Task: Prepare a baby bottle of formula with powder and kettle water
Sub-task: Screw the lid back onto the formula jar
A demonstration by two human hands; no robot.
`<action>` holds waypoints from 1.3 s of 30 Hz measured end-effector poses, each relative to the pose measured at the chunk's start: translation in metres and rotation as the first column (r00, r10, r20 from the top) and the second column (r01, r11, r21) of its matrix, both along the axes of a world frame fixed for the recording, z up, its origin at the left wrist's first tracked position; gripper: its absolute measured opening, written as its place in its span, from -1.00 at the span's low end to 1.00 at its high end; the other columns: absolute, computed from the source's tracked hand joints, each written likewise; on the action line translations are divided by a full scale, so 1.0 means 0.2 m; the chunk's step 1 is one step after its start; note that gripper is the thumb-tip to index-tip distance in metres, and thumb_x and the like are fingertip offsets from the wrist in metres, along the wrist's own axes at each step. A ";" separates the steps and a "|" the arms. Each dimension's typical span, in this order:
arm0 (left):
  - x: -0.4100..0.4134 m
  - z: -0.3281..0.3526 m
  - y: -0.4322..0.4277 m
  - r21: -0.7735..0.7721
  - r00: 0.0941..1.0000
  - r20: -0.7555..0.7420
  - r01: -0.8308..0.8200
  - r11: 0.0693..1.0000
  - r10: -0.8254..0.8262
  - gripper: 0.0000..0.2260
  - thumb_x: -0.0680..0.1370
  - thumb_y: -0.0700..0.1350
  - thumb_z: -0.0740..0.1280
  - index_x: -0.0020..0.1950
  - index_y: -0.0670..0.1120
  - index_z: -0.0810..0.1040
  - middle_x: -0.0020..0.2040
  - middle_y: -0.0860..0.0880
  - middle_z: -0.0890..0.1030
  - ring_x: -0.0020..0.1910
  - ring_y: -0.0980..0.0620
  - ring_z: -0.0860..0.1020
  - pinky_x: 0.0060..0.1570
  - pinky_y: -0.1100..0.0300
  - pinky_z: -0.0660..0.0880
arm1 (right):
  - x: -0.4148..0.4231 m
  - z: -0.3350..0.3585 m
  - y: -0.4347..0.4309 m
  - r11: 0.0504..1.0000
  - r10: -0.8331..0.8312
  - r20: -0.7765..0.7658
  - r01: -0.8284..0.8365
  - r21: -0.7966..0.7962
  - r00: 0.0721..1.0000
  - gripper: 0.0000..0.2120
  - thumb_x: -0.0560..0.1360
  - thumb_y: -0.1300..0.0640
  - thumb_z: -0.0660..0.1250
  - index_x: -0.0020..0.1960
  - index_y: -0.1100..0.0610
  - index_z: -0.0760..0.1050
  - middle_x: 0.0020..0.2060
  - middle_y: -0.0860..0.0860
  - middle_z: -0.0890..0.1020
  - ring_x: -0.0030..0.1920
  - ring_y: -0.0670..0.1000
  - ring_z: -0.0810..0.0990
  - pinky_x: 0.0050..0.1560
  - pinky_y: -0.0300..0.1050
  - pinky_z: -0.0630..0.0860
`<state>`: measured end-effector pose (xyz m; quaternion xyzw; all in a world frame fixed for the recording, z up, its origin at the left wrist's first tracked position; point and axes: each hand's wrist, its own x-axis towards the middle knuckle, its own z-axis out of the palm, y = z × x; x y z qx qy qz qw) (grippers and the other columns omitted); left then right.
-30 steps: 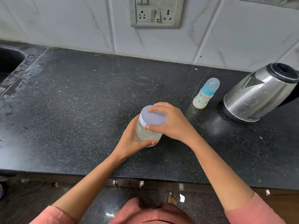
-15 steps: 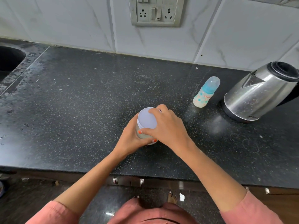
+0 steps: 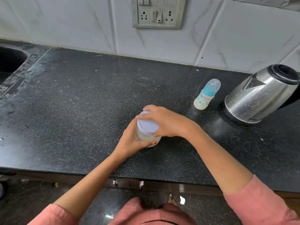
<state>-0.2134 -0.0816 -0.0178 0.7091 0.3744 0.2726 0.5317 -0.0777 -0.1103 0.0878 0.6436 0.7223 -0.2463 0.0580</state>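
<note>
Turning on the lid since a second ago, the right hand (image 3: 168,124) is now sitting farther round it. Its thumb has slid along the near rim toward the right, and more of the lid's top is showing bare. The jar has stayed near the middle of the counter's front half.

From the head view, the powder jar (image 3: 143,136) is standing upright on the black speckled countertop (image 3: 81,103), with pale powder showing through its clear wall. The left hand (image 3: 129,142) is gripping the jar's body from the left. Its thumb (image 3: 150,143) is curling across the near face, while its other fingers are reaching round the far side, where I cannot tell how they are lying. The right hand is coming in from the right and arching over the pale lilac lid (image 3: 146,126). Its fingers (image 3: 146,114) are lying close together and curling round the far rim, and its thumb is pressing the near rim, so the lid is sitting pinched between them.

Well apart to the right, the baby bottle (image 3: 204,97) is standing with its blue cap on. Just beside it, farther right, the steel kettle (image 3: 258,98) is resting on its black base, not touching the bottle.

A sink (image 3: 9,62) is showing at the left edge. A socket panel (image 3: 156,13) is sitting in the tiled wall (image 3: 73,26) behind. Pink sleeves (image 3: 259,207) are covering both upper arms.
</note>
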 end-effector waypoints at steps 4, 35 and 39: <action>0.00 0.03 -0.01 -0.007 0.999 0.040 0.015 1.000 -0.014 -0.37 0.14 0.06 0.47 0.12 0.35 0.29 0.07 0.31 0.47 0.05 0.50 0.41 -0.06 0.59 0.32 | -0.05 0.00 -0.02 0.983 -0.115 0.199 0.083 0.161 0.973 -0.30 0.38 -0.14 0.37 0.43 -0.05 0.17 0.28 0.08 0.29 0.21 0.18 0.43 0.09 0.03 0.40; 0.00 -0.03 0.01 -0.014 1.000 -0.004 0.001 1.000 -0.002 -0.24 0.18 0.00 0.53 0.30 0.14 0.27 0.19 0.23 0.44 0.14 0.46 0.37 0.04 0.57 0.32 | 0.02 0.02 0.01 0.994 0.076 -0.030 -0.079 -0.082 0.997 -0.32 0.45 0.23 0.33 0.45 -0.13 0.15 0.50 0.03 0.03 0.50 0.10 0.01 0.45 0.07 0.12; 0.00 -0.02 0.01 -0.006 1.000 0.016 0.012 1.000 -0.012 -0.33 0.16 0.05 0.50 0.19 0.27 0.30 0.14 0.21 0.49 0.11 0.39 0.44 -0.01 0.53 0.36 | -0.04 0.01 0.00 0.992 -0.090 0.133 0.077 0.096 0.987 -0.38 0.42 -0.09 0.34 0.42 -0.15 0.20 0.30 0.07 0.32 0.26 0.17 0.41 0.16 0.04 0.37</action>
